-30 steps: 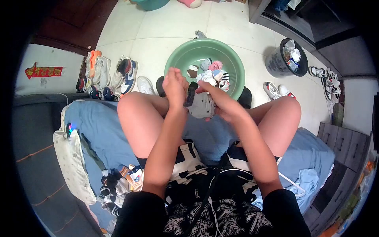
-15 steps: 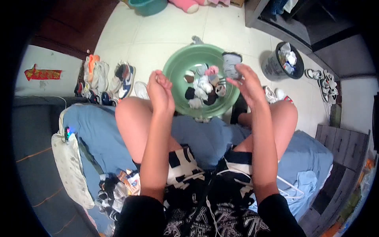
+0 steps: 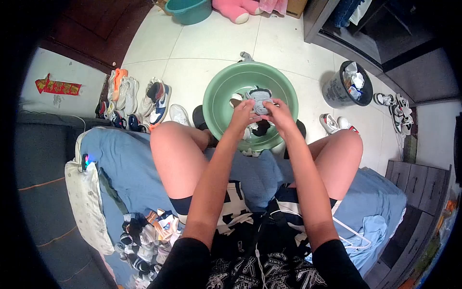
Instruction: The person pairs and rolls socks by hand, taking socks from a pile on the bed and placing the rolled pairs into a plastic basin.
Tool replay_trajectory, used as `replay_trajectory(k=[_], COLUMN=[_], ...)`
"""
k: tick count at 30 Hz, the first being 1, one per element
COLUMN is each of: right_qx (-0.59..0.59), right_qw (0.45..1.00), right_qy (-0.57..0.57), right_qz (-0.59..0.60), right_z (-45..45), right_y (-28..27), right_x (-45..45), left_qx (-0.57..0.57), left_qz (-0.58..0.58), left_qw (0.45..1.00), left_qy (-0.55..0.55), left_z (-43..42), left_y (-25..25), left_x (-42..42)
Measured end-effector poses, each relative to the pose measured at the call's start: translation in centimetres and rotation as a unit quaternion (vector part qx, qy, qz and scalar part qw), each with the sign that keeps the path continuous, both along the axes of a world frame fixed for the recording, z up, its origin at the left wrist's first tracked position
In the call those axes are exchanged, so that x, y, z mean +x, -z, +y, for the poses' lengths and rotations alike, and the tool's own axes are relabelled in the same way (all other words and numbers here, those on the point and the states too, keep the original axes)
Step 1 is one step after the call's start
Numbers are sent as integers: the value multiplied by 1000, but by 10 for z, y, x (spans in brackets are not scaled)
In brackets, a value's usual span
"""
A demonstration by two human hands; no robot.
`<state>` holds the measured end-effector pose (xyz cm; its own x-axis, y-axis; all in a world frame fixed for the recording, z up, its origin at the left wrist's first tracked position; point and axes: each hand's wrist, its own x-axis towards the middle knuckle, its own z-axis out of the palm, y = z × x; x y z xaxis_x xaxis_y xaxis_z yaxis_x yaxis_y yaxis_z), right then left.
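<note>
A grey sock (image 3: 260, 98) with a dark edge is stretched between my two hands above the green basin (image 3: 217, 79). My left hand (image 3: 243, 115) has its fingers closed at the sock's left side. On the other side my right hand (image 3: 280, 114) pinches the sock between thumb and fingers. Below them, a black sock (image 3: 261, 128) and a brown-and-white sock (image 3: 236, 100) lie in the basin. My hands and the grey sock hide much of what else is in there.
Left of my legs, a pile of socks (image 3: 144, 248) lies on the blue bedsheet (image 3: 122, 168). A black bin (image 3: 334, 91) with rubbish stands right of the basin. Shoes (image 3: 159, 101) line the left wall. A teal basin (image 3: 190, 12) sits farther back, and a white hanger (image 3: 353, 231) lies at right.
My hands have come together over the basin. The grey sock, held up at the right by my right hand before, is now in the middle between both hands.
</note>
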<state>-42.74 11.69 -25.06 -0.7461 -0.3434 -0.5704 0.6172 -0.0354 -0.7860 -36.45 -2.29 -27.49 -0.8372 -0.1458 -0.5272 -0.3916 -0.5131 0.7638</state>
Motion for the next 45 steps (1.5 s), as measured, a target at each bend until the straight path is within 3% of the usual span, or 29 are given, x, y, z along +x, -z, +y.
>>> replay_trajectory(k=[3, 4, 9, 12, 14, 15, 17, 18, 20, 23, 26, 27, 29, 30, 31, 32, 34, 36, 38, 39, 42, 43, 45], right_qx=[-37, -80, -84, -20, 37, 70, 54, 47, 69, 40, 22, 32, 31, 37, 36, 35, 51, 56, 79, 75, 95, 87, 81], right_qw=[999, 997, 996, 999, 996, 995, 995, 993, 982, 990, 988, 988, 986, 986, 985, 983, 980, 978, 973, 972, 969, 972, 976], right_qy=[-11, -3, -30, -40, -74, -65, -80, -100, -136, -116, -136, -143, -153, -156, -158, -167, -178, -189, -201, -204, -209, -196, -178], right_qz=[-8, -23, -7, 2, -30, 5, 29, 37, 108, 67, 71, 57, 55, 55, 59, 67, 71, 69, 84, 86, 91, 95, 98], right_z=[2, 0, 3, 10, 19, 18, 19, 20, 16, 8, 8, 8, 9, 8, 8, 7, 5, 3, 0, -1, 2, 5, 13], right_y=[19, 20, 43, 51, 62, 66, 57, 68, 62, 15, 8, 13, 21, 21, 22, 18, 15, 17, 16, 17, 30, 34, 37], right_x=[3, 5, 3, -2, -6, -5, -5, -9, -12, -6, 0, -1, -2, -1, 0, 4, 8, 8, 10, 10, 4, 2, -1], left_qx=[-16, 5, 45, 7, -32, -133, -388, -297, -312, -415, -525, -535, -635, -690, -698, -642, -642, -665, -737, -762, -756, -695, -665], left_qz=[6, 1, -53, -81, -69, -96, 20, 2, 84, 276, 211, 181, 146, 77, 0, -153, -246, -317, -378, -369, -393, -365, -396], left_qw=[1000, 1000, 992, 989, 996, 986, 919, 951, 942, 862, 820, 820, 758, 720, 709, 732, 687, 632, 510, 477, 474, 552, 562], left_qy=[0, -25, -108, -127, -53, -37, 65, 84, 89, 90, 93, 92, -20, -22, -97, -168, -234, -242, -232, -234, -219, -282, -292], left_z=[0, -2, -8, -15, -20, -23, -17, -4, 32, 46, 21, 12, -14, -32, -48, -61, -91, -115, -143, -166, -194, -200, -203], left_y=[44, 50, 58, 59, 60, 70, 90, 76, 16, -97, -180, -194, -187, -183, -181, -189, -195, -203, -193, -171, -125, -112, -98], left_x=[-4, -5, -4, 2, 12, 14, 14, 16, 45, 108, 193, 222, 284, 314, 343, 369, 424, 473, 520, 558, 605, 608, 607])
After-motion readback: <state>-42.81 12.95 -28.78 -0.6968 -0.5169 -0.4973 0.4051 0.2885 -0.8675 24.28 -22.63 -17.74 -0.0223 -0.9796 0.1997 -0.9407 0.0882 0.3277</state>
